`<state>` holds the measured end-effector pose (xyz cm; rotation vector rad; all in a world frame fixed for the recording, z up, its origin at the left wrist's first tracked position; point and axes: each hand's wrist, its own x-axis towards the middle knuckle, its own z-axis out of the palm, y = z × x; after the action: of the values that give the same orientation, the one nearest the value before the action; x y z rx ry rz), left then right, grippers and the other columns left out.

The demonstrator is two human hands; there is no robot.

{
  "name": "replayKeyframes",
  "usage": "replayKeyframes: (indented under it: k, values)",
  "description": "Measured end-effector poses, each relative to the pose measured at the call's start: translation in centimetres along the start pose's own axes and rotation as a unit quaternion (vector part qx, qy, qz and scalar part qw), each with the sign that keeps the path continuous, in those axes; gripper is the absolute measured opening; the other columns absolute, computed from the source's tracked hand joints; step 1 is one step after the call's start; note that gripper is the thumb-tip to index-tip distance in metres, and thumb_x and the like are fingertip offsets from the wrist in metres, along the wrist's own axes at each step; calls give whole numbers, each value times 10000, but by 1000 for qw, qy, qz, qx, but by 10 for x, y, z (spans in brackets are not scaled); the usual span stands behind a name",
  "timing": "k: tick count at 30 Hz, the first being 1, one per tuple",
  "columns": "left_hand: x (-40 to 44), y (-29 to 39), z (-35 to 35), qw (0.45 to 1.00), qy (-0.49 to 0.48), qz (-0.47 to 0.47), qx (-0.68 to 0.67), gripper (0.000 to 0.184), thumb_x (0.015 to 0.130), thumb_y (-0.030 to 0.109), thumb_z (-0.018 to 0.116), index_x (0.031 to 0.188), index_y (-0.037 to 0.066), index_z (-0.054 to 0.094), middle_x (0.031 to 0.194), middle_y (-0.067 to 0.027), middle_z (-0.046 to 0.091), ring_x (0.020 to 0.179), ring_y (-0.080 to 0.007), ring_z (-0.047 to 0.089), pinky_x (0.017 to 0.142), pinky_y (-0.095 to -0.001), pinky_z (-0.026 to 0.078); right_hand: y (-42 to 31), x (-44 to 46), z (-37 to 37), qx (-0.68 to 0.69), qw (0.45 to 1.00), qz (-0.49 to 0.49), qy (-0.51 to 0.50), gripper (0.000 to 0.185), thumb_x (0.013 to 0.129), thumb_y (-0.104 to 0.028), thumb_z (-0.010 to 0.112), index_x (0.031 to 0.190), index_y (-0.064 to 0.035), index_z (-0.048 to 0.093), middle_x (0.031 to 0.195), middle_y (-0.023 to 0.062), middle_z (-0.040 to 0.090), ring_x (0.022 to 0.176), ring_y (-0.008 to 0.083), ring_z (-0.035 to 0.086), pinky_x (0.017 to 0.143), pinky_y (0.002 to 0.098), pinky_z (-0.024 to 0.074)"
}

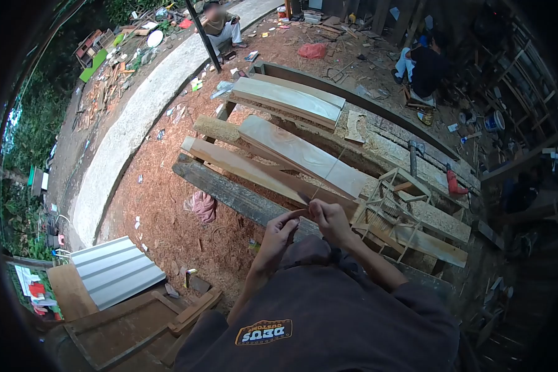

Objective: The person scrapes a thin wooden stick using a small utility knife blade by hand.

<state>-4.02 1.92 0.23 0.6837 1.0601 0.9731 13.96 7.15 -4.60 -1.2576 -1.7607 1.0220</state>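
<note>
Close in front of my chest, my left hand [281, 232] pinches a thin brownish strip [299, 212], probably wood. Beside it, my right hand [330, 221] is closed around a small dark tool [304, 198] whose narrow tip sticks out past the fingers. The tool's kind is too small to tell, and its grip is hidden in the fist. Both hands are almost touching, above a weathered dark beam [229, 193]. Just beyond them lies a long planed wooden beam [242, 166]. A slatted wooden frame [394, 208] stands to the right of my right hand.
Pale planed boards [304, 152] lie across the bench. A hammer [413, 155] and a red tool [456, 181] rest at its right. Shavings cover the ground around a pink cloth [201, 206]. One person [223, 28] sits at the back, another [425, 68] crouches at right.
</note>
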Motion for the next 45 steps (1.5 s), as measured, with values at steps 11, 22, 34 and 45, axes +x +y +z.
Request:
replayKeyframes:
  k: [11, 22, 34, 45]
  values:
    - [15, -8, 1, 996, 3, 27, 89, 324, 987, 115, 529, 1285, 1, 589, 657, 92, 409, 526, 1, 309, 460, -181, 247, 8, 1, -4, 78, 995, 63, 20, 509, 1053, -389, 386, 741, -18, 542, 573, 26, 466, 554, 107, 453, 527, 309, 381]
    - [29, -12, 5, 999, -30, 11, 44, 320, 989, 126, 547, 1286, 21, 598, 704, 79, 502, 520, 20, 342, 441, -167, 245, 25, 15, -29, 142, 979, 135, 60, 500, 1050, -396, 391, 779, -6, 546, 611, 71, 489, 613, 133, 495, 580, 330, 417]
    - [50, -6, 17, 999, -38, 8, -21, 278, 982, 107, 538, 1240, 16, 588, 748, 5, 586, 492, -7, 365, 434, -177, 262, 6, 16, -26, 51, 996, 37, 65, 548, 1046, -434, 387, 707, -30, 534, 584, 20, 464, 570, 104, 441, 536, 300, 369]
    - [49, -7, 14, 998, -53, 25, 7, 235, 963, 102, 558, 1173, 5, 603, 793, -17, 628, 541, -5, 405, 472, -165, 296, 13, 20, -40, 68, 985, 138, 79, 487, 1040, -355, 426, 745, 11, 552, 568, 91, 482, 559, 146, 484, 537, 343, 392]
